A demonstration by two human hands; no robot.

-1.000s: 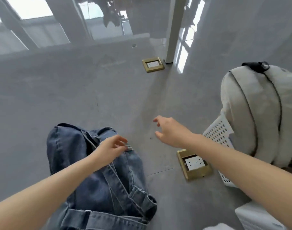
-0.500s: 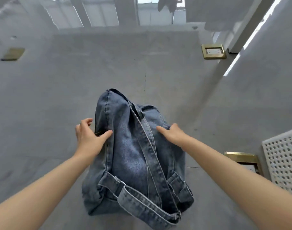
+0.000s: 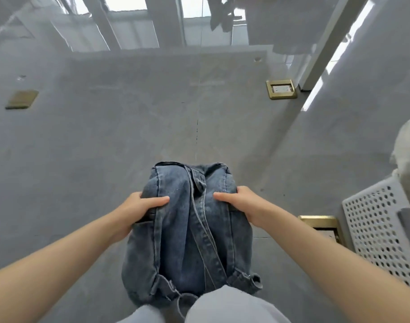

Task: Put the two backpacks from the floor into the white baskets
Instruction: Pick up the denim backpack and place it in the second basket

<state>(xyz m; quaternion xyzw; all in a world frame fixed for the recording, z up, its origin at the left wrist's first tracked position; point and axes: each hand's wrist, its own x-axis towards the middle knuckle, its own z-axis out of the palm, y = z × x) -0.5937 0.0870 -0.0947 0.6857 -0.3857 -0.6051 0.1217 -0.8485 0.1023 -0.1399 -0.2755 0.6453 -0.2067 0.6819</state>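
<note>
My left hand (image 3: 143, 208) and right hand (image 3: 241, 203) clasp the denim backpack (image 3: 190, 236) by its sides; a pale bag (image 3: 409, 155) sits in the white basket (image 3: 376, 229) at right.

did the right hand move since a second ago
Yes. The right hand left the air near the brass floor socket and went left onto the denim backpack, which it now grips opposite the left hand.
</note>
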